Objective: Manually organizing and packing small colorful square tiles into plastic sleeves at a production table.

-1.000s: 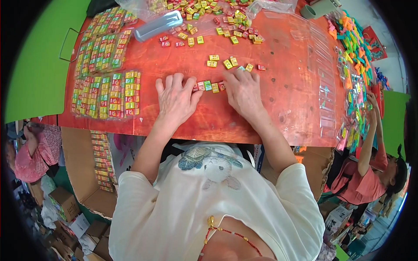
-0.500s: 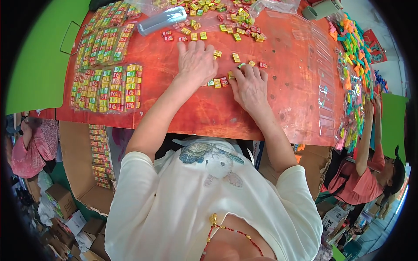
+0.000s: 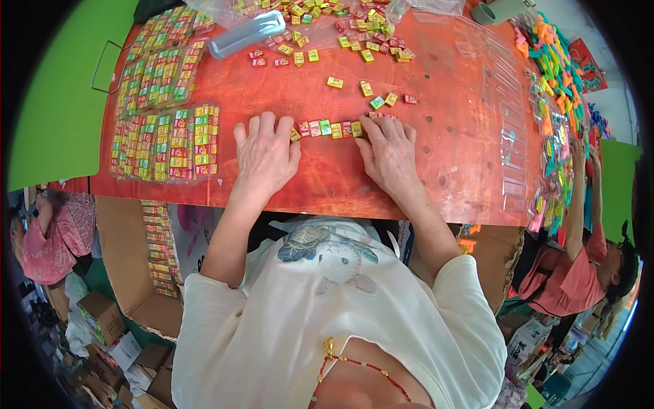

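Note:
A short row of tiny candy-like boxes (image 3: 325, 127) in red, yellow and green lies on the table between my hands. At its left end, my left hand (image 3: 264, 155) has its fingers bent down, with the thumb and forefinger against a tilted yellow box (image 3: 295, 135). The thumb and forefinger of my right hand (image 3: 390, 148) close on the yellow box (image 3: 357, 129) at the right end. Some red boxes (image 3: 383, 115) show partly beyond my right fingers. Just farther off lie several loose boxes, among them a green one (image 3: 377, 103) and a yellow one (image 3: 334, 82).
Filled trays of boxes (image 3: 206, 140) lie at left, a clear empty tray (image 3: 248, 34) at the back beside a loose pile (image 3: 368, 31). Clear plastic trays (image 3: 512, 129) and colourful toys (image 3: 553, 65) are at right. A cardboard carton (image 3: 129, 266) stands below; another person (image 3: 572, 266) works at right.
My left hand has come nearer and to the left, down to the row's end. The row now stretches longer between my hands. My right hand has stayed close to its place.

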Demonstrator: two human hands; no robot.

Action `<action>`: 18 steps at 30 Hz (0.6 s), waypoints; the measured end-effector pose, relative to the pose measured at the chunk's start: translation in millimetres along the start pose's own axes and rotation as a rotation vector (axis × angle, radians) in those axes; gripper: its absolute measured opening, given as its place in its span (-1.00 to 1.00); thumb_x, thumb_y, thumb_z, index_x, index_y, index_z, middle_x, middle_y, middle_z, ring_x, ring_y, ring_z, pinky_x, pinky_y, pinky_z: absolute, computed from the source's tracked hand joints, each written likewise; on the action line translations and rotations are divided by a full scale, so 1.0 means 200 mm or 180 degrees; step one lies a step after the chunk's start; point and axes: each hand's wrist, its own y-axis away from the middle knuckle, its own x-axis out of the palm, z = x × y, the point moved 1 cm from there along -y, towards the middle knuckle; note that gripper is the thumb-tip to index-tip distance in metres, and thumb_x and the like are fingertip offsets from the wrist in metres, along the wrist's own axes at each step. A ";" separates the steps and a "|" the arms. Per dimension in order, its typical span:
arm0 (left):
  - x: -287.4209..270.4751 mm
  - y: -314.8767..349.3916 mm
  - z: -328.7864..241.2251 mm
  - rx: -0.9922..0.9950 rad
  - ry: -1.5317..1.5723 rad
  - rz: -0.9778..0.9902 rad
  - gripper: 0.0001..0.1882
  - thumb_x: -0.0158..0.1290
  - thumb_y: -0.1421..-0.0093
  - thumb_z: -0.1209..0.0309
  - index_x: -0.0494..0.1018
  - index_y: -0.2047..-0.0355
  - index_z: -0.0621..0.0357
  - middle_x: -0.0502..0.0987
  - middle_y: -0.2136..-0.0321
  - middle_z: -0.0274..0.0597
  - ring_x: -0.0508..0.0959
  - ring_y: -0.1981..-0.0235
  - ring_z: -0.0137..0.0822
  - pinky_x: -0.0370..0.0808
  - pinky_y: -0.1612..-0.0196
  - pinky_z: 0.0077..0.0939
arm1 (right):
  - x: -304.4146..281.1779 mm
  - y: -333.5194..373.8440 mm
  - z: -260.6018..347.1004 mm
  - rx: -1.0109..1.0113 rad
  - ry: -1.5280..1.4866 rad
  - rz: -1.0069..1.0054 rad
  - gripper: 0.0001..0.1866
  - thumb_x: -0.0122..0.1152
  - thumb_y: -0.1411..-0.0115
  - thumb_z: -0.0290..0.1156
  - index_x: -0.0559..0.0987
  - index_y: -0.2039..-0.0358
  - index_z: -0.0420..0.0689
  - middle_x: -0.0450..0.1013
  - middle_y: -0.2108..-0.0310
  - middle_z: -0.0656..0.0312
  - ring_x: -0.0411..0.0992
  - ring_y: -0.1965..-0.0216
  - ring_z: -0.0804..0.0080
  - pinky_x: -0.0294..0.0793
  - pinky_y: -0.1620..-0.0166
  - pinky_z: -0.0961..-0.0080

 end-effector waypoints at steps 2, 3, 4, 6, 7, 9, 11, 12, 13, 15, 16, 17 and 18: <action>0.00 0.00 -0.02 0.0040 0.0160 -0.0018 -0.58 0.20 -0.08 0.25 0.47 0.07 0.12 0.41 0.16 -0.08 0.41 0.07 -0.09 0.21 -0.01 -0.05 | -0.03 0.02 -0.05 0.0076 0.0058 -0.0041 -0.60 0.32 -0.12 -0.38 0.55 0.00 -0.12 0.44 0.17 0.19 0.41 0.11 0.22 0.28 -0.02 0.21; 0.00 -0.01 -0.03 0.0085 0.0240 -0.0126 -0.52 0.20 -0.09 0.23 0.45 -0.01 0.11 0.40 0.08 -0.03 0.39 0.03 -0.06 0.21 -0.03 -0.04 | -0.06 0.03 -0.08 0.0141 0.0107 -0.0083 -0.56 0.32 -0.11 -0.38 0.54 -0.03 -0.11 0.43 0.19 0.19 0.40 0.13 0.23 0.28 -0.01 0.20; 0.00 -0.01 -0.05 0.0136 0.0324 -0.0245 -0.46 0.20 -0.10 0.22 0.43 -0.08 0.11 0.39 0.01 0.01 0.38 -0.02 -0.03 0.22 -0.05 -0.04 | -0.07 0.05 -0.10 0.0195 0.0176 -0.0144 -0.58 0.33 -0.10 -0.37 0.55 0.00 -0.08 0.43 0.19 0.19 0.40 0.13 0.21 0.28 0.01 0.21; 0.02 -0.01 -0.07 0.0238 0.0341 -0.0267 -0.39 0.20 -0.12 0.18 0.39 -0.16 0.11 0.34 -0.10 0.09 0.34 -0.10 0.06 0.22 -0.09 0.03 | -0.08 0.04 -0.16 0.0379 0.0231 -0.0056 -0.61 0.34 -0.09 -0.36 0.56 0.04 -0.04 0.42 0.20 0.19 0.40 0.13 0.20 0.29 0.03 0.22; 0.06 -0.01 -0.08 0.0161 0.0402 -0.0198 -0.36 0.19 -0.13 0.15 0.37 -0.19 0.11 0.32 -0.14 0.13 0.31 -0.16 0.12 0.20 -0.16 0.15 | -0.06 0.02 -0.21 0.0415 0.0196 -0.0063 -0.65 0.34 -0.08 -0.34 0.55 0.09 -0.02 0.41 0.22 0.19 0.40 0.12 0.19 0.29 0.04 0.22; 0.13 -0.02 -0.13 0.0241 0.0281 -0.0200 -0.32 0.18 -0.14 0.12 0.34 -0.23 0.10 0.27 -0.21 0.16 0.25 -0.23 0.17 0.15 -0.20 0.29 | -0.06 -0.03 -0.31 0.0412 0.0261 -0.0362 -0.67 0.31 -0.12 -0.38 0.56 0.07 -0.04 0.45 0.19 0.19 0.42 0.12 0.17 0.31 0.06 0.19; 0.11 -0.03 -0.17 0.0259 0.0305 -0.0089 -0.33 0.17 -0.16 0.14 0.33 -0.25 0.09 0.22 -0.27 0.16 0.21 -0.28 0.20 0.07 -0.25 0.31 | -0.08 -0.11 -0.42 0.0574 0.0440 -0.0238 -0.66 0.31 -0.12 -0.38 0.56 0.06 -0.04 0.45 0.15 0.19 0.41 0.07 0.17 0.32 0.05 0.20; 0.13 -0.03 -0.19 0.0274 0.0263 -0.0068 -0.32 0.16 -0.16 0.13 0.32 -0.26 0.08 0.20 -0.29 0.16 0.19 -0.30 0.19 0.08 -0.25 0.33 | -0.09 -0.15 -0.49 0.0587 0.0570 -0.0373 -0.66 0.30 -0.11 -0.37 0.55 0.07 -0.05 0.43 0.14 0.17 0.40 0.06 0.17 0.31 0.03 0.19; 0.14 -0.04 -0.19 0.0289 0.0304 -0.0068 -0.31 0.16 -0.17 0.11 0.31 -0.27 0.07 0.20 -0.29 0.18 0.17 -0.31 0.21 0.06 -0.25 0.38 | -0.09 -0.20 -0.56 0.0597 0.0691 -0.0506 -0.66 0.30 -0.10 -0.36 0.54 0.08 -0.05 0.40 0.12 0.16 0.38 0.06 0.17 0.30 0.01 0.19; 0.17 -0.04 -0.19 0.0276 0.0311 -0.0101 -0.30 0.15 -0.17 0.09 0.31 -0.28 0.06 0.19 -0.30 0.19 0.15 -0.33 0.22 0.03 -0.25 0.44 | -0.09 -0.28 -0.73 0.0647 0.0802 -0.0591 -0.63 0.30 -0.10 -0.34 0.52 0.05 -0.06 0.39 0.09 0.13 0.37 0.03 0.16 0.32 0.01 0.17; 0.17 -0.03 -0.19 0.0256 0.0335 -0.0135 -0.31 0.15 -0.18 0.09 0.31 -0.28 0.06 0.19 -0.30 0.19 0.15 -0.33 0.21 0.03 -0.26 0.44 | -0.09 -0.32 -0.82 0.0688 0.0984 -0.0676 -0.62 0.27 -0.10 -0.36 0.51 0.04 -0.07 0.39 0.07 0.12 0.38 0.02 0.14 0.33 0.01 0.16; 0.19 -0.04 -0.19 0.0244 0.0370 -0.0157 -0.31 0.14 -0.18 0.09 0.31 -0.28 0.06 0.19 -0.30 0.19 0.15 -0.34 0.21 0.02 -0.26 0.44 | -0.08 -0.36 -0.92 0.0743 0.1174 -0.0750 -0.61 0.25 -0.09 -0.38 0.50 0.04 -0.08 0.40 0.06 0.11 0.39 0.01 0.13 0.35 0.02 0.15; 0.18 -0.05 -0.19 0.0263 0.0406 -0.0212 -0.32 0.14 -0.19 0.10 0.32 -0.28 0.08 0.19 -0.30 0.19 0.17 -0.33 0.19 0.02 -0.26 0.41 | -0.07 -0.39 -1.03 0.0853 0.1367 -0.0617 -0.57 0.22 -0.09 -0.40 0.49 -0.02 -0.06 0.39 -0.01 0.12 0.39 -0.02 0.12 0.36 -0.01 0.14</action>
